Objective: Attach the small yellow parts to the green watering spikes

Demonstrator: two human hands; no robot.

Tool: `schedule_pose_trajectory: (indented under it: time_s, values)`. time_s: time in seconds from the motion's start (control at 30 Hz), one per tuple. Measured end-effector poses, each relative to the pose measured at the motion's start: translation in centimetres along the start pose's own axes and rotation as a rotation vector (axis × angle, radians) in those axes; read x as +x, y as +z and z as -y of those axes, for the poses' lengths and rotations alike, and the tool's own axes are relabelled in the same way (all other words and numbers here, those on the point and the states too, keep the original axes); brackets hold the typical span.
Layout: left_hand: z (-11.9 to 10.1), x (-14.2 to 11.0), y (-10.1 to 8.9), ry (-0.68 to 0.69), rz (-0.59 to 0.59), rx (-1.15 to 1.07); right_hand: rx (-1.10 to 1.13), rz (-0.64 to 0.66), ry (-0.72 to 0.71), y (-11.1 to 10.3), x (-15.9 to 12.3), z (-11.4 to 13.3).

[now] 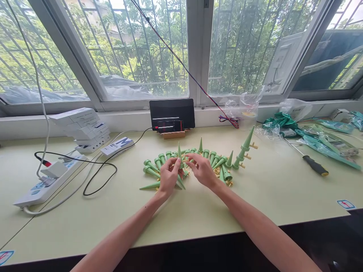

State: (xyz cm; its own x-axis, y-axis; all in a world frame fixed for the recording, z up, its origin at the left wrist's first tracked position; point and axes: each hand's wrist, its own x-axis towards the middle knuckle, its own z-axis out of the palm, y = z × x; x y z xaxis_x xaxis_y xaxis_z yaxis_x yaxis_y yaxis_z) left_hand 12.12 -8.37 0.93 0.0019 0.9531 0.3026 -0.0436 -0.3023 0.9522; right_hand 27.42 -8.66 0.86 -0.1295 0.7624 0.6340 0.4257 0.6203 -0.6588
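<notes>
In my left hand (169,176) a green plastic watering spike (179,150) is gripped, its pointed tip upward. The fingers of my right hand (202,170) curl around a small yellow valve (184,161) at the side of that spike; the exact contact is partly hidden. Several more green spikes with yellow valves lie in an arc around my hands, such as a spike (151,170) on the left and another spike (226,174) on the right. To the right, a leaning stack of nested spikes (243,151) rises from the table.
On the left are a power strip (51,185), stacked white boxes (82,126) and a looping black cable (98,162). A phone (170,125) stands against a dark tablet (185,109) at the back. Rightward lie a screwdriver (314,165) and plastic bags (331,145).
</notes>
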Motion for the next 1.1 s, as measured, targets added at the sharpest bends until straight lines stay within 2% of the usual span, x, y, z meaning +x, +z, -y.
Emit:
schedule_pose_trajectory:
  time_s: [0.33, 0.57, 0.9, 1.1]
  values:
    - [0.22, -0.06, 0.05, 0.013, 0.018, 0.031, -0.065, 0.022, -0.067, 0.01, -0.07, -0.22]
    - [0.3, -0.34, -0.16, 0.021, 0.053, 0.105, -0.067, 0.014, -0.063, 0.29, -0.09, -0.78]
    - [0.31, -0.41, -0.01, 0.061, 0.1, 0.054, 0.017, 0.116, 0.045, -0.4, 0.06, 0.08]
    - [0.41, -0.33, -0.18, 0.047, 0.136, 0.011, -0.059, 0.107, 0.041, -0.1, -0.09, -0.02]
